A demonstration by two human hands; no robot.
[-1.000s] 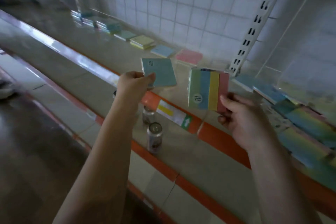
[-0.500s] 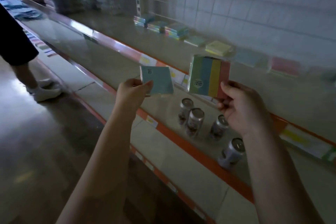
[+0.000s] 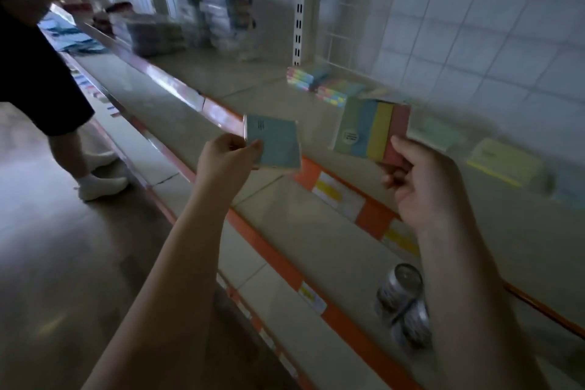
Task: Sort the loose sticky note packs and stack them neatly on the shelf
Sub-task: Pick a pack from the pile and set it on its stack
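Note:
My left hand [image 3: 226,157] pinches a plain blue sticky note pack [image 3: 274,142] by its lower left corner, held up over the shelf's front edge. My right hand [image 3: 421,180] grips a striped pack [image 3: 368,128] of green, blue, yellow and pink bands by its lower right corner. Both packs hang in the air in front of the shelf [image 3: 253,95]. On the shelf behind them sit two stacks of multicolour packs [image 3: 319,82], then single packs in a row: a green one [image 3: 438,133] and a yellow one [image 3: 503,161].
The shelf has an orange front rail [image 3: 367,215] with price labels. Drink cans [image 3: 402,298] stand on the lower shelf at the right. A person in dark shorts and white socks [image 3: 47,79] stands at the left in the aisle. More packaged goods [image 3: 209,22] sit farther along the shelf.
The view has swung left along the shelf: the stacks now sit just behind the held packs, and the person at the left has come further into view. Both hands keep their packs.

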